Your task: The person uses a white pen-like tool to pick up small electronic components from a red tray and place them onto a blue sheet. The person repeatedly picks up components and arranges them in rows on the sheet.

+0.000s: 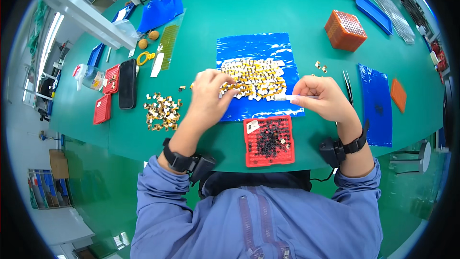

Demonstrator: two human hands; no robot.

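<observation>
On a shiny blue sheet lie rows of small white and golden-yellow parts, packed close together. My left hand reaches over the left edge of these rows, thumb and fingertips apart, touching or just above the parts. To their right my right hand pinches a thin white strip whose tip points left at the lower right corner of the rows. Nearer to me stands a red square tray holding many small black pieces.
A loose heap of small gold and white parts lies left, near a black phone and red boxes. Tweezers, another blue sheet and an orange block stack are right. A white frame rises at far left.
</observation>
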